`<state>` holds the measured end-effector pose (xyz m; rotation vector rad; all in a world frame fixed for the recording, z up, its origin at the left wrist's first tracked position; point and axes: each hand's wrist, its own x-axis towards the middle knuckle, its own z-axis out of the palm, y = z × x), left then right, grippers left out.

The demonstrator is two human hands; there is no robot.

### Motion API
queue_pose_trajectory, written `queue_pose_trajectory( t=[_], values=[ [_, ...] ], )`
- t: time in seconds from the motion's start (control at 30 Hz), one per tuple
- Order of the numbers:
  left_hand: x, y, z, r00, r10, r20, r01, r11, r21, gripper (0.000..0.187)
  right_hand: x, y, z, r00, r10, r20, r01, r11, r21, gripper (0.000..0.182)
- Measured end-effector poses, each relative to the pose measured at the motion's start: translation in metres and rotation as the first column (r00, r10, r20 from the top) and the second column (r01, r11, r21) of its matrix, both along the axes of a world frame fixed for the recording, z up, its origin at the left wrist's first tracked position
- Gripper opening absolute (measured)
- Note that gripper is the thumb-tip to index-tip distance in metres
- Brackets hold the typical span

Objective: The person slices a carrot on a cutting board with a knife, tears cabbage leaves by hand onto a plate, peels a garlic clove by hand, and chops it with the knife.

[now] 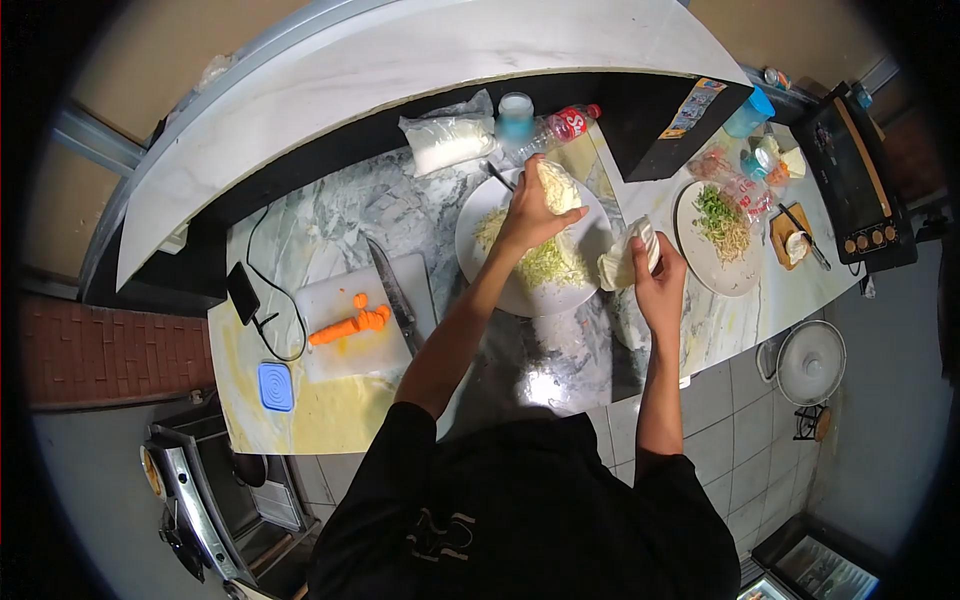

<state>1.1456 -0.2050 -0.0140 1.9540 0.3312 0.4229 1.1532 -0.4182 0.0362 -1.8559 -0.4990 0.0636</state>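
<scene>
We're in a kitchen here: marbled counter (pixel 340 215), a cutting board (pixel 340 335) with a carrot (pixel 345 327) and knife (pixel 395 290), plates of shredded food (pixel 560 290), a countertop oven (pixel 855 185) and tiled floor (pixel 720 420).

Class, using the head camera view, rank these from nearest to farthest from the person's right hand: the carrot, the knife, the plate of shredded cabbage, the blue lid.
From the right hand:
1. Plate of shredded cabbage, just to its left.
2. Knife, on the cutting board's right edge.
3. Carrot, mid-board, farther left.
4. Blue lid, far left on the counter.
</scene>
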Motion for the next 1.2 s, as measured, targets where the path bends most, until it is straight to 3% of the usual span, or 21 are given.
queue_pose_trajectory(
  t=[0.07,0.2,0.27,0.43,0.5,0.6,0.67,0.8,0.9,1.0,1.07,1.1,1.17,1.2],
  values=[
    [0.008,-0.001,-0.004,1.000,-0.021,0.017,0.017,0.978,0.209,0.099,0.002,-0.001,-0.007,0.999,-0.022,-0.039,0.026,0.993,0.113,0.022],
    [0.024,0.001,-0.026,0.998,-0.064,0.005,0.060,0.959,0.277,0.101,0.007,-0.001,-0.018,0.997,-0.071,-0.039,0.074,0.994,0.083,0.019],
    [0.028,0.004,-0.034,0.996,-0.078,-0.053,0.093,0.916,0.392,0.102,0.009,0.001,-0.022,0.998,-0.063,-0.028,0.065,0.995,0.080,0.020],
    [0.033,0.006,-0.040,0.994,-0.062,-0.092,0.097,0.895,0.435,0.105,0.024,0.009,-0.048,1.000,0.018,-0.017,-0.018,1.000,-0.002,0.020],
    [0.029,0.007,-0.038,0.992,-0.059,-0.108,0.102,0.882,0.459,0.107,0.032,0.018,-0.053,0.992,0.072,0.099,-0.062,0.993,-0.104,0.020],
    [0.024,0.008,-0.033,0.986,-0.060,-0.155,0.125,0.880,0.457,0.115,0.040,0.030,-0.042,0.997,0.045,0.055,-0.031,0.971,-0.239,0.026],
    [0.020,0.013,-0.029,0.953,-0.144,-0.267,0.252,0.868,0.429,0.121,0.046,0.039,-0.034,0.999,0.039,-0.008,-0.040,0.950,-0.310,0.031],
    [0.017,0.019,-0.034,0.963,-0.173,-0.208,0.242,0.894,0.378,0.122,0.065,0.057,-0.060,0.997,0.069,0.036,-0.053,0.938,-0.343,0.034],
    [0.015,0.022,-0.029,0.949,-0.171,-0.264,0.262,0.893,0.365,0.120,0.072,0.066,-0.067,0.982,0.180,0.062,-0.138,0.899,-0.415,0.039],
    [0.012,0.025,-0.033,0.955,-0.188,-0.230,0.265,0.890,0.372,0.118,0.070,0.071,-0.065,0.975,0.219,-0.035,-0.213,0.879,-0.427,0.040],
    [0.009,0.028,-0.030,0.958,-0.193,-0.213,0.265,0.881,0.391,0.114,0.076,0.069,-0.089,0.979,0.159,0.124,-0.133,0.971,-0.199,0.033],
    [0.008,0.030,-0.032,0.959,-0.187,-0.213,0.259,0.883,0.392,0.114,0.075,0.069,-0.083,0.978,0.166,0.125,-0.139,0.970,-0.198,0.033],
    [0.005,0.032,-0.035,0.961,-0.245,-0.130,0.277,0.859,0.431,0.107,0.066,0.060,-0.074,0.928,0.097,0.360,-0.022,0.978,-0.208,0.033],
    [0.005,0.033,-0.036,0.960,-0.241,-0.140,0.278,0.861,0.426,0.105,0.058,0.057,-0.070,0.935,0.078,0.346,-0.012,0.982,-0.187,0.033]
  ],
)
